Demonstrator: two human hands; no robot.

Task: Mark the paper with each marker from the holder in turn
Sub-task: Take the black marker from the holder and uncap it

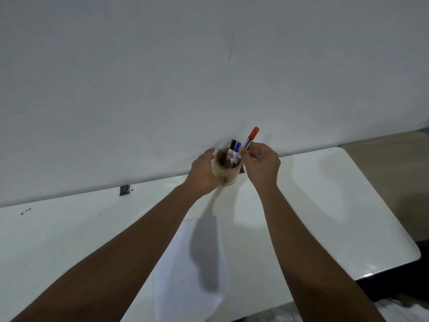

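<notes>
A: Where is the holder [228, 169] now?

B: It stands on the white table [325, 194], at the far edge, close to the white wall [162, 89]. It is a round wooden cup. The left hand [204, 173] is wrapped around its left side and grips it.

A: And the right hand [261, 162]?

B: It is closed on the red marker [250, 139]. The fingers pinch the lower part of the marker, just above the right rim of the holder. The red cap points up and a little to the right. I cannot tell if the bottom end is inside the cup, because the hand hides it.

A: What is inside the cup?

B: A black marker [231, 149] and a blue marker [236, 153], both leaning, caps up.

A: Where is the paper [176, 275]?

B: It lies flat on the table, nearer to the person, between the two forearms. The shadow of an arm falls on it. I see no marks on the part that shows.
</notes>
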